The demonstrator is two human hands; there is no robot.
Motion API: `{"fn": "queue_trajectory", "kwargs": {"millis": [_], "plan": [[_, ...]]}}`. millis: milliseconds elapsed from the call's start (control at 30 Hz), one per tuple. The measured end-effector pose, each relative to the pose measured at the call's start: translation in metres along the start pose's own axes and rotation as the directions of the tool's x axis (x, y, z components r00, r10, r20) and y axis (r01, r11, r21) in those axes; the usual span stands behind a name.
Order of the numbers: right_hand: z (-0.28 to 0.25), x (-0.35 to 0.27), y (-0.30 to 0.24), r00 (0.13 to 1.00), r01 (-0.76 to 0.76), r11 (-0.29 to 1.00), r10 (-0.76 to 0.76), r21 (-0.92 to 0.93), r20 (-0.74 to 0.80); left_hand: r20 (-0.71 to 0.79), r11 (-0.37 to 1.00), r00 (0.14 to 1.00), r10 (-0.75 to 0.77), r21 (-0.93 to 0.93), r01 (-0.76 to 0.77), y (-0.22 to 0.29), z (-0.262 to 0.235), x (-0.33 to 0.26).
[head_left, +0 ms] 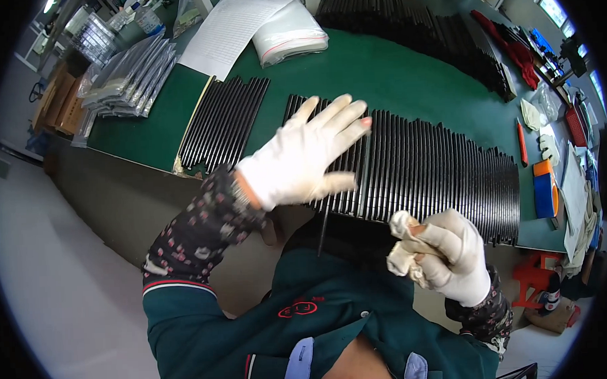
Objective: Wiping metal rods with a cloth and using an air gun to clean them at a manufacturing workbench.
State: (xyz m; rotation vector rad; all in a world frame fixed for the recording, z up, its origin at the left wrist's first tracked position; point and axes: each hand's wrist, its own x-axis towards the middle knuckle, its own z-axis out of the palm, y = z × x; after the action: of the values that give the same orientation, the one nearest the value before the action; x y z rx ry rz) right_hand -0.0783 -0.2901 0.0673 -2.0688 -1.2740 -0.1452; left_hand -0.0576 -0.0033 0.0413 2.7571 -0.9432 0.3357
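My left hand [309, 152], in a white glove with one fingertip bare, is spread flat over a row of thin black rods [436, 165] on the green table. It hides part of that row, and I cannot tell whether it presses on the rods. Below it, one rod [324, 232] sticks out past the table's front edge. My right hand [456, 254], also gloved, is closed around a crumpled off-white cloth [407, 247] in front of the row's near ends. Left of the row lies a smaller group of black rods [226, 122].
Across the green table [352, 61] lies a long pile of black rods [418, 25] at the back. Plastic-wrapped packs [129, 78] and paper sheets [234, 28] are at the far left. On the right are a red pen-like tool [522, 143], an orange-and-blue tape roll [546, 189] and red cloth [521, 61].
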Motion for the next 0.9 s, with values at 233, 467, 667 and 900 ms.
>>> {"fn": "queue_trajectory", "kwargs": {"millis": [233, 467, 667, 900], "plan": [[-0.007, -0.032, 0.007, 0.972, -0.212, 0.975, 0.217, 0.059, -0.093, 0.241, 0.993, 0.969, 0.049, -0.119, -0.021, 0.056, -0.003, -0.054], [-0.004, -0.035, 0.011, 0.978, -0.169, 0.985, 0.172, 0.041, -0.116, 0.181, 1.0, 0.983, 0.002, 0.028, -0.007, 0.026, 0.014, -0.036], [-0.012, -0.034, 0.018, 0.95, -0.271, 0.959, 0.28, 0.081, -0.138, 0.115, 0.991, 0.989, 0.097, 0.084, -0.107, 0.007, 0.004, 0.001], [-0.015, -0.012, 0.027, 0.961, -0.23, 0.973, 0.223, -0.026, -0.165, 0.168, 0.985, 0.973, 0.16, 0.04, -0.169, -0.003, 0.048, 0.055]]}}
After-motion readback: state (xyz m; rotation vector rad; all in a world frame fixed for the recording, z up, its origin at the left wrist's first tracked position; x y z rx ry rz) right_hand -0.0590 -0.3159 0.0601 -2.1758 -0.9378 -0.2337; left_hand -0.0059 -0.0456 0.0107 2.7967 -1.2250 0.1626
